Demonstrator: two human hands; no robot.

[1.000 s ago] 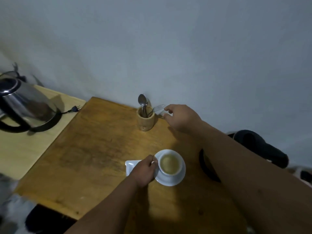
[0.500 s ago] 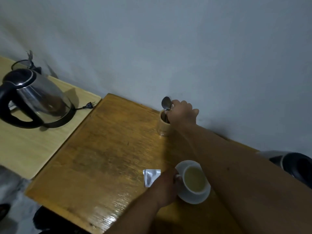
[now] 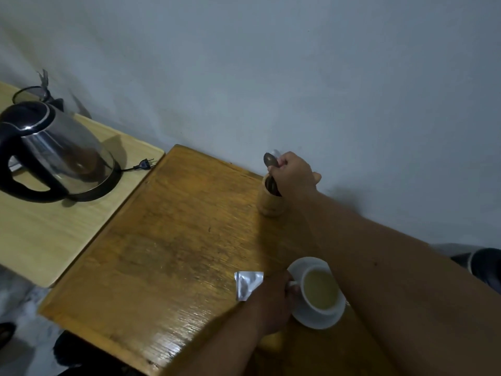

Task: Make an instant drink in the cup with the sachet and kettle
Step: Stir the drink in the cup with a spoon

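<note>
Kettle (image 3: 54,156) sits on the pale side table (image 3: 48,240) at far left, its plug (image 3: 143,165) lying loose by the table edge. Silver sachet (image 3: 248,283) lies flat on the brown table (image 3: 162,253), just left of the left hand (image 3: 273,302), which grips the handle of the cup (image 3: 321,290). Cup holds pale liquid and stands on a saucer (image 3: 317,318). Right hand (image 3: 294,176) is closed on a spoon (image 3: 271,162) standing in the wooden holder (image 3: 271,204) near the wall.
</note>
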